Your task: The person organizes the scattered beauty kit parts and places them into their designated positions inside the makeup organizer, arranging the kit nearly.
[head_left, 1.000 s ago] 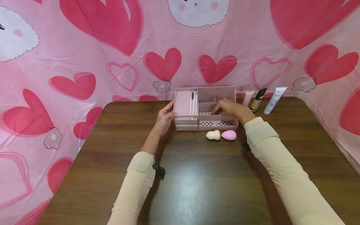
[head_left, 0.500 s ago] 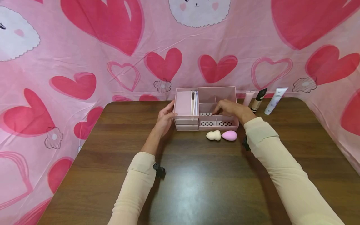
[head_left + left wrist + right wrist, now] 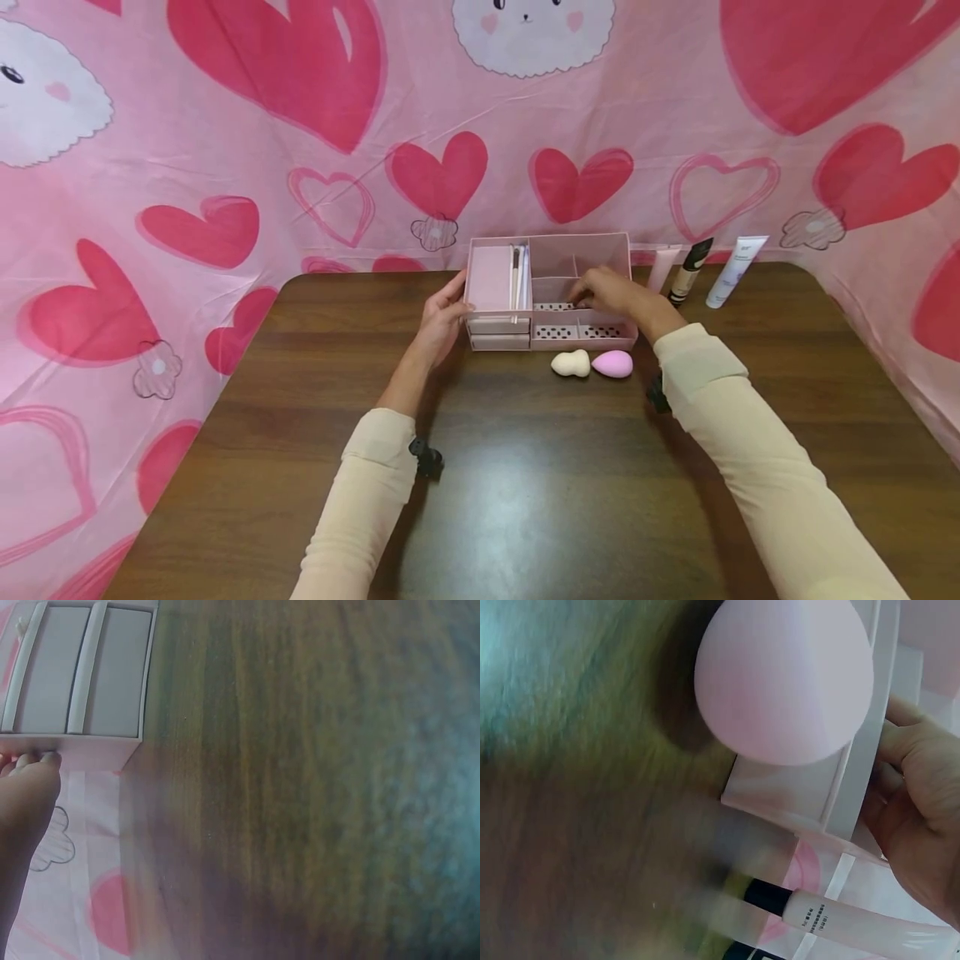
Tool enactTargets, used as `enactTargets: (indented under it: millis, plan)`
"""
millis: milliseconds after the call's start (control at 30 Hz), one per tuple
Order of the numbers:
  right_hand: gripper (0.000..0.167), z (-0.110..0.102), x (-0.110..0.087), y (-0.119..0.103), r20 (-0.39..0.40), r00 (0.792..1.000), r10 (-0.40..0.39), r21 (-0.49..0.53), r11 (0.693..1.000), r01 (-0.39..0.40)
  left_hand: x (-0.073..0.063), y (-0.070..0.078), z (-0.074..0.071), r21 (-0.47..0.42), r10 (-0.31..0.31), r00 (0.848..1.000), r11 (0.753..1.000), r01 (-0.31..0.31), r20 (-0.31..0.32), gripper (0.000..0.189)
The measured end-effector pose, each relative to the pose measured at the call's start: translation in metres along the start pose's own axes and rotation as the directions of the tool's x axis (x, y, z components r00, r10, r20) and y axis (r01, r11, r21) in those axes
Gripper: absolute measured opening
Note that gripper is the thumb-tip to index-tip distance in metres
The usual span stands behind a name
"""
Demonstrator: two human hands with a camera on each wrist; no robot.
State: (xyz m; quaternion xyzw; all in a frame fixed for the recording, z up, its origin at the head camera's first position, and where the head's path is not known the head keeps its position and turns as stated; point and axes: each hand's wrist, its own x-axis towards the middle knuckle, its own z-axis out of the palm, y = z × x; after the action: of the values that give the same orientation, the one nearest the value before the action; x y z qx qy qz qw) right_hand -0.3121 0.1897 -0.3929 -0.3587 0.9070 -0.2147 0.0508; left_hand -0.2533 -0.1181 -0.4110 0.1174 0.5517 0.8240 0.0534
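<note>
A pink makeup organizer [image 3: 491,279] stands at the back of the wooden table, several slim makeup brushes [image 3: 519,279] lying along the inside of its left part. My left hand [image 3: 442,325] grips its left side, thumb at the front edge and fingers along the wall. Into a middle compartment on the right reaches my right hand [image 3: 611,293], fingers bent down; the wall hides the fingertips, and I cannot tell whether they hold anything. Right in front of the organizer lie a beige makeup sponge [image 3: 572,363] and a pink makeup sponge [image 3: 613,364], side by side.
To the organizer's right stand a pale pink tube [image 3: 662,267], a black-capped beige bottle [image 3: 688,275] and a taller white tube [image 3: 738,271]. A pink heart-print cloth [image 3: 330,200] hangs behind the table [image 3: 540,500].
</note>
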Motion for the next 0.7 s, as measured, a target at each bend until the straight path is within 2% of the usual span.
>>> enactTargets:
  millis: [100,300,500,700]
  plan:
    - [0.023,0.0,-0.003,-0.002,-0.036,0.999,0.024,-0.007,1.0,-0.025,0.0,-0.001,0.0,0.0,0.004,1.0,1.0,-0.004,0.001,0.071]
    - [0.027,-0.008,-0.015,-0.012,-0.093,0.992,0.089,0.05,0.995,-0.085,0.001,-0.001,0.001,0.008,0.015,1.0,1.0,-0.015,-0.015,0.069]
    - [0.028,-0.01,-0.028,-0.02,-0.174,0.98,0.095,0.081,0.993,-0.082,-0.001,-0.001,0.002,0.022,0.013,1.0,1.0,-0.013,-0.022,0.069]
    - [0.027,-0.011,-0.041,-0.029,-0.254,0.964,0.076,0.117,0.992,-0.047,-0.002,0.0,0.002,0.03,0.02,0.999,0.999,-0.019,-0.035,0.067]
